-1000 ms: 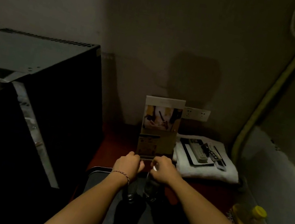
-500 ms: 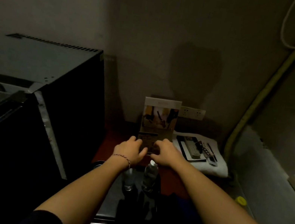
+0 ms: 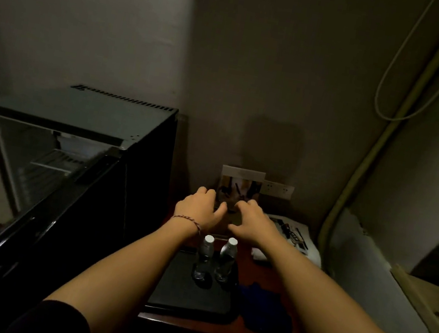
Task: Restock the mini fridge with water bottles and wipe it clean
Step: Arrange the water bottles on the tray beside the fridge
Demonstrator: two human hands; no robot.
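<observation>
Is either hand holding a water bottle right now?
No. Both water bottles stand free on the black tray, hands above them.

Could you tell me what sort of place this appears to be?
Probably a hotel guest room corner. A black mini fridge stands with its door open, two water bottles wait on a black tray on a small dark wooden table, and a printed card leans against the wall by a socket.
</observation>
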